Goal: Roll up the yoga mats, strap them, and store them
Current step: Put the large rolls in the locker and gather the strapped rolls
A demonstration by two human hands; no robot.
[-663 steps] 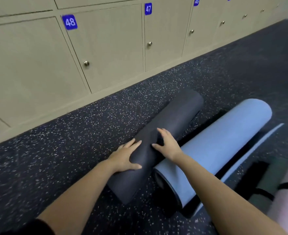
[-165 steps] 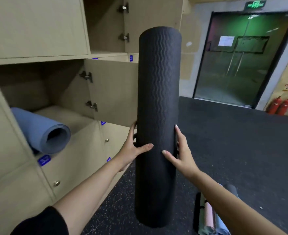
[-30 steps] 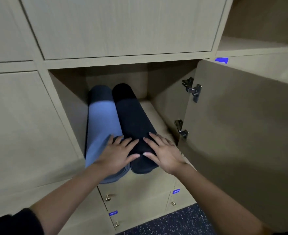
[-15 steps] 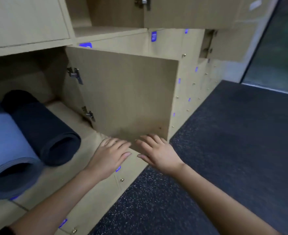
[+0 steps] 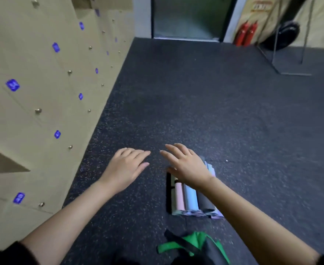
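- The right hand covers the far end of the rolled mats on the floor, so their full length cannot be read.
- Pink, light blue and dark grey rolls lie side by side; a paler roll and something black sit at their left edge, too blurred to name.
- Under the rolls' near ends, a flat patterned piece pokes out; what it is, hard to tell.
- At the bottom edge a green and black bag is cut off by the frame.
- Locker doors run along the left; their blue number tags are smeared and unreadable.
- Red extinguishers stand by the far door, partly blurred.
- Left hand: palm down, fingers straight and loosely together, holding nothing, touching nothing, up in the air above the floor.
- Right hand: palm down too, fingers spread wide, empty; it is above the mats, and contact with them cannot be confirmed.
- Both forearms reach out, hands close together, near the lockers' foot.
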